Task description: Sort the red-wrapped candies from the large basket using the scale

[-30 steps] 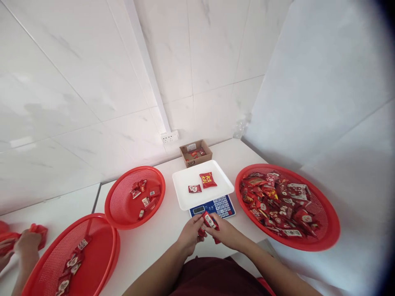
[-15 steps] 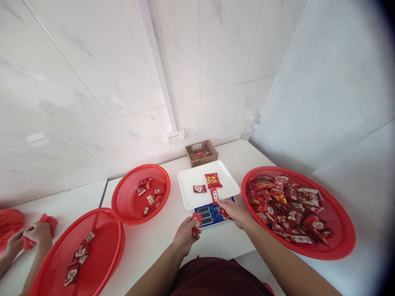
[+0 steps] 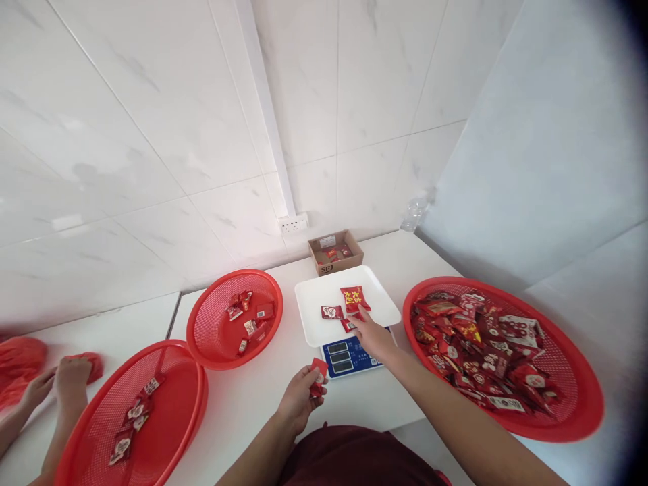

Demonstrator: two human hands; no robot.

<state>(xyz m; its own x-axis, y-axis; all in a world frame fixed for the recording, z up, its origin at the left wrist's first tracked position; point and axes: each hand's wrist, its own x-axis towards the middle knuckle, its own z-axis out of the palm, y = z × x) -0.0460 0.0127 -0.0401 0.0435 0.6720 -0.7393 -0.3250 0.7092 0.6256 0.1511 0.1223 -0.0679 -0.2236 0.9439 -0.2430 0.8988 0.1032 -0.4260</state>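
My left hand [image 3: 298,399] is closed around red snack packets [image 3: 318,375], just in front of the scale's blue display panel [image 3: 349,354]. Over the near edge of the white scale tray [image 3: 310,331], my right hand [image 3: 373,335] has its fingers bent down on a small red snack packet [image 3: 348,325]; they partly cover it. A larger red packet with yellow characters [image 3: 354,298] lies on the tray just beyond those fingertips. To its left rests a small dark-red packet with a white label [image 3: 332,312].
A red basket [image 3: 582,398] heaped with packets stands at right. Two more red baskets [image 3: 202,290] [image 3: 195,398] with some packets are at left. Behind the scale sits a cardboard box [image 3: 337,263]. Another person's hands [image 3: 71,378] hold red plastic at far left.
My right hand has moved forward over the tray, bringing the small red packet down near the larger one. My left hand stays near the scale's front with its packets.
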